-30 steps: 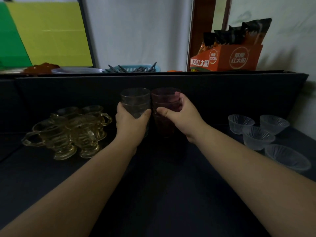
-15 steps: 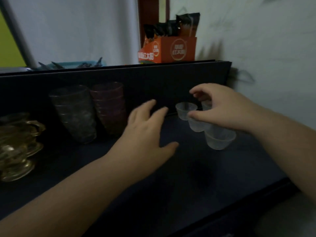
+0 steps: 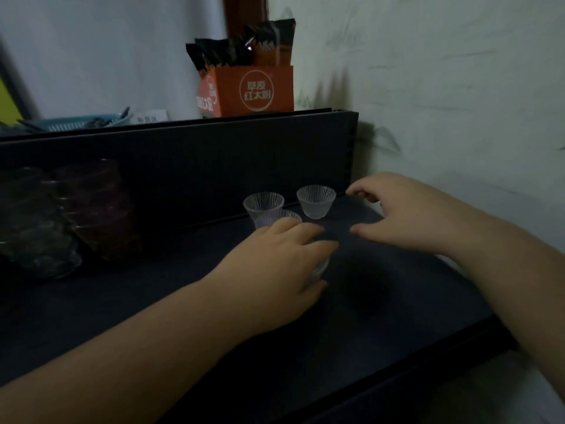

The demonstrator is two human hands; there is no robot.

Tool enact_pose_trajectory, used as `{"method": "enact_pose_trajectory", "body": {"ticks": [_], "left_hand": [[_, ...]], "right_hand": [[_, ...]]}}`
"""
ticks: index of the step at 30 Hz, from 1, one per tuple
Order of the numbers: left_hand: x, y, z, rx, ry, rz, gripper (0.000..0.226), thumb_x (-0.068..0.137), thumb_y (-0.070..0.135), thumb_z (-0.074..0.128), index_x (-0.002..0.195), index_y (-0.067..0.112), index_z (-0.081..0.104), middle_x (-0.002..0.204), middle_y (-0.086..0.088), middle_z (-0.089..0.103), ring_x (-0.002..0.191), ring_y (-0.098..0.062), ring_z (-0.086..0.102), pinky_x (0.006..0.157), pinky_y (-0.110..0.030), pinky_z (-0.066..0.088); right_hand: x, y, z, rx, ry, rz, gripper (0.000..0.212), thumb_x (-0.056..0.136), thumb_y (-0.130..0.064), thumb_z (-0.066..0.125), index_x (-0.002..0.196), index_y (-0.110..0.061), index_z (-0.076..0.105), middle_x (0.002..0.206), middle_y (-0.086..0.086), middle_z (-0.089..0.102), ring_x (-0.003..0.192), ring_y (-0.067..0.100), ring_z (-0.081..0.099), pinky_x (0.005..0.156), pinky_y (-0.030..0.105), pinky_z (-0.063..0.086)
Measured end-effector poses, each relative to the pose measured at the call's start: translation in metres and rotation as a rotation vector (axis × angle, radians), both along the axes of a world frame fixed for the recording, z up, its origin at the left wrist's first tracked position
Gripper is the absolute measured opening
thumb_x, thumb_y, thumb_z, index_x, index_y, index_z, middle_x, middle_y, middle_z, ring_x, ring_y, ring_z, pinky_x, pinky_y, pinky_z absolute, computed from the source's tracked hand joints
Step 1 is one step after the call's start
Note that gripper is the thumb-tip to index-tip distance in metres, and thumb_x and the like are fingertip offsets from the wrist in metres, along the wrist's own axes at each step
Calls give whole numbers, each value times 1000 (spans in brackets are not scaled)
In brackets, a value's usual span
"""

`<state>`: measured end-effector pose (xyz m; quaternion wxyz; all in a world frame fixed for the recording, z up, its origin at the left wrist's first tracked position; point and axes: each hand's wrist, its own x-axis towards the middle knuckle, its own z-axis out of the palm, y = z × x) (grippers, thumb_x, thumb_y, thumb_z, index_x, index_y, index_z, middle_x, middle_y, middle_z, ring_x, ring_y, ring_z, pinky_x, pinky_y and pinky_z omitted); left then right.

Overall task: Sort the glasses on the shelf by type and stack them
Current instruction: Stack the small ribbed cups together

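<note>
Dim white walls frame a dark shelf (image 3: 382,301) whose raised back panel carries an orange snack box (image 3: 253,91) and a blue basket (image 3: 76,123). At the left edge the grey tumblers (image 3: 33,228) and purple tumblers (image 3: 97,209) stand as two nested stacks, touching each other, released a second ago when both hands let go. That suggests the tumbler types are finished and attention has swung right to the small ribbed glass cups.

The right hand (image 3: 415,215) hovers with fingers spread and loosely bent, holding nothing, just beside the rear right cup (image 3: 316,200); half a second ago it was poised over the cluster. The left hand (image 3: 284,267) has crossed over from mid-shelf and now lies over the nearest cup (image 3: 321,267), fingers draped on it; whether it grips is hard to tell, since only a sliver of glass shows. Two more cups, the rear left cup (image 3: 263,203) and the middle cup (image 3: 275,217), sit close together behind its fingers. None of the four is stacked yet.
</note>
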<state>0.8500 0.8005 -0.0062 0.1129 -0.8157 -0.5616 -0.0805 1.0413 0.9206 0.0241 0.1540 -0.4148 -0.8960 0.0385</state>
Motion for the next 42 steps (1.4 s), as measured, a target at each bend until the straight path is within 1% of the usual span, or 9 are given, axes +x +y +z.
{"method": "enact_pose_trajectory", "body": {"ticks": [6,11,13,16,19,27,32,37,42], "left_hand": [[0,-7,-2,-72,-48,86,55,91,56,46,142,48,27,141,18,30,130,-6,20,104,-27,30],[-3,-18,5,-144,-147,123,55,86,59,54,137,52,34,135,26,32,127,2,21,101,-22,32],[-7,-22,11,-99,-174,132,55,85,60,54,136,50,39,133,25,36,126,1,25,103,-26,36],[-14,-16,23,78,-217,171,53,82,60,55,133,47,46,129,21,44,122,-5,35,101,-31,40],[-17,6,35,120,-273,234,53,81,60,59,131,47,47,125,18,46,118,-6,37,95,-29,41],[-27,52,27,-58,-312,335,63,78,61,64,136,42,48,131,9,45,120,-14,40,95,-34,43],[-33,48,14,-66,-277,311,61,81,65,58,137,44,46,134,11,43,123,-12,34,94,-27,32],[-42,38,3,-59,-234,298,61,82,69,48,138,44,43,135,12,40,125,-10,28,104,-35,34],[-52,20,-6,-41,-250,323,58,85,69,40,139,46,40,135,12,39,126,-9,27,105,-39,36]], "right_hand": [[-39,37,-10,20,-33,51,72,74,-53,75,137,-27,51,124,2,52,106,21,57,89,38,51],[-79,71,-17,-15,-154,22,91,78,-55,72,153,-25,31,147,11,39,122,31,53,93,38,49],[-88,79,-16,-40,-212,25,88,81,-54,69,154,-25,30,149,10,39,123,31,53,95,40,49],[-94,85,-14,-50,-262,47,73,83,-48,67,148,-25,41,134,7,51,109,27,58,91,42,52],[-91,85,-11,-59,-262,42,66,81,-45,71,140,-28,48,126,4,52,103,23,58,88,41,53],[-60,82,9,17,-35,45,73,78,-53,75,141,-26,49,127,8,53,110,27,57,89,37,50],[-70,73,20,52,115,99,77,80,-58,71,145,-27,45,134,7,50,115,27,56,91,36,48],[-98,61,13,24,158,155,74,82,-55,70,146,-29,43,133,6,47,117,26,54,96,40,48],[-125,53,11,-17,154,230,72,84,-53,69,147,-29,42,132,5,46,116,24,53,95,37,47]]}}
